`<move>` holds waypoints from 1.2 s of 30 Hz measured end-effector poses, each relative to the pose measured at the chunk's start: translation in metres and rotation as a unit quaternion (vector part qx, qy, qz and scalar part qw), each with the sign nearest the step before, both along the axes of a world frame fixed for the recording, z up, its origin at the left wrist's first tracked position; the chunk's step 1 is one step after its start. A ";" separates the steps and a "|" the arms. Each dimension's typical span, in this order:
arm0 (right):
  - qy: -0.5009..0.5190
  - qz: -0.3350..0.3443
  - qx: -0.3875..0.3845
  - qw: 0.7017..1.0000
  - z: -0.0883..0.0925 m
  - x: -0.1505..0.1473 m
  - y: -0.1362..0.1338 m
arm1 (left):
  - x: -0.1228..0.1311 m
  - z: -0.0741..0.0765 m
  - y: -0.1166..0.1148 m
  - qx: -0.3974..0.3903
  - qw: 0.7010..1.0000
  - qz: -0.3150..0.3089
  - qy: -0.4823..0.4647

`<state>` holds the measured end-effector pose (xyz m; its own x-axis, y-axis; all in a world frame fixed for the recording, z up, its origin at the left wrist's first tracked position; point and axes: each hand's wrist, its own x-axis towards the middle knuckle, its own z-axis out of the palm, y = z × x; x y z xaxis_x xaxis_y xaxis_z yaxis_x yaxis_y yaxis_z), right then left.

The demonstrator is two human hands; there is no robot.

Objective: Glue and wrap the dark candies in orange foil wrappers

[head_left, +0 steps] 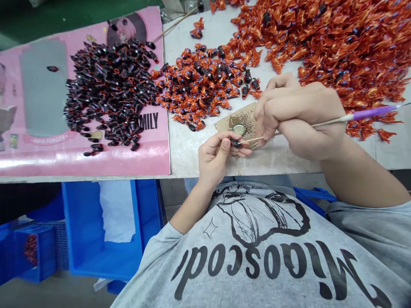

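Note:
Between the thumb and fingers of my left hand [218,154] is a small glossy black piece [236,143]. My right hand [298,113] grips a thin paintbrush [334,121] with a pale handle and a purple end. The brush's tip reaches the black piece in my left hand; fingers partly hide that contact. Just behind my hands lies a speckled brown card [224,123] bearing a small round metal cap [239,129] with pale contents. A pile of small orange and black pieces [195,81] is beyond my left hand.
On the left, many black pieces [109,90] are heaped on a pink printed mat [154,158]. A large heap of orange pieces [346,47] covers the table's right rear. Another thin stick [176,23] lies behind. Blue bins [102,261] stand below the table's front edge.

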<state>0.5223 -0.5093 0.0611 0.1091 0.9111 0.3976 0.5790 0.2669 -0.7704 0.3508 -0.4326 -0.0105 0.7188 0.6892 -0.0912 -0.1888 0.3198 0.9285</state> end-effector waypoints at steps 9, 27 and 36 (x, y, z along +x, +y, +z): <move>-0.148 -0.045 -0.016 0.988 -0.019 0.010 0.008 | 0.000 0.000 0.002 0.011 1.000 0.018 -0.014; 0.067 -0.085 0.146 0.983 -0.015 -0.004 0.008 | 0.001 -0.008 0.005 0.015 0.997 0.038 -0.064; 0.012 -0.025 0.099 0.995 -0.017 -0.005 0.007 | 0.002 -0.006 0.006 0.006 0.997 0.033 -0.064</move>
<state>0.5174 -0.5025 0.0441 0.1646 0.8087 0.5648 0.5768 0.3856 -0.7202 0.3524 -0.4267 -0.0169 0.6775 0.7355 0.0067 -0.3254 0.2915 0.8995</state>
